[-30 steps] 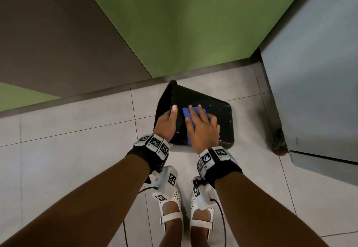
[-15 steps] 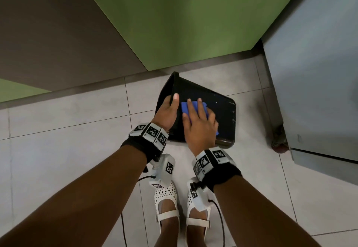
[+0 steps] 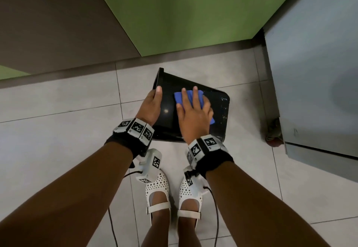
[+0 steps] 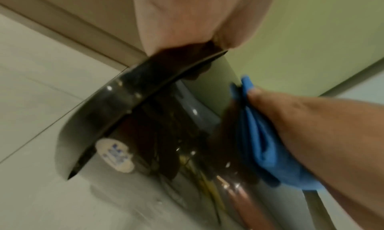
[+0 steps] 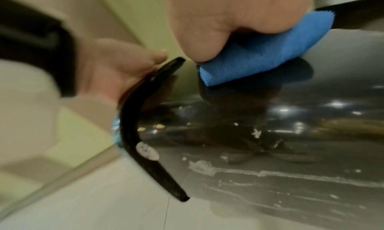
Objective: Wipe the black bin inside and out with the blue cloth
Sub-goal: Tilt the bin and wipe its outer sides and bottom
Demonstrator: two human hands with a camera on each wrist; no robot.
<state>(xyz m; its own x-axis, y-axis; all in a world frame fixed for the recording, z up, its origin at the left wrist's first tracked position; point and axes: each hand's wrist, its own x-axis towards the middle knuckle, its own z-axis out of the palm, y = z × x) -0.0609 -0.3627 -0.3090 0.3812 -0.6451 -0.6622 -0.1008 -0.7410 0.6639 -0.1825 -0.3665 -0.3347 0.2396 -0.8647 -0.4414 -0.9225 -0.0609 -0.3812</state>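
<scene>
The black bin [image 3: 220,111] lies on its side on the tiled floor, mouth to the left. My left hand [image 3: 153,103] grips its rim, thumb on the outer wall; the left wrist view shows the glossy bin [image 4: 145,118] under my left hand [image 4: 187,20]. My right hand [image 3: 193,111] presses the folded blue cloth [image 3: 179,97] flat on the bin's upward outer side, fingers straight. In the right wrist view the cloth [image 5: 259,56] sits under my right hand [image 5: 218,20], and white smears mark the bin [image 5: 290,176]. The bin's inside is hidden.
A grey cabinet [image 3: 310,72] stands close on the right, with a small reddish object [image 3: 273,132] at its foot. A green wall panel [image 3: 193,14] and a brown one [image 3: 58,24] rise just behind the bin. My feet in white shoes [image 3: 157,188] stand just before it.
My right hand has slid the cloth away from me across the bin's side, toward its far edge. The left hand keeps its hold on the rim.
</scene>
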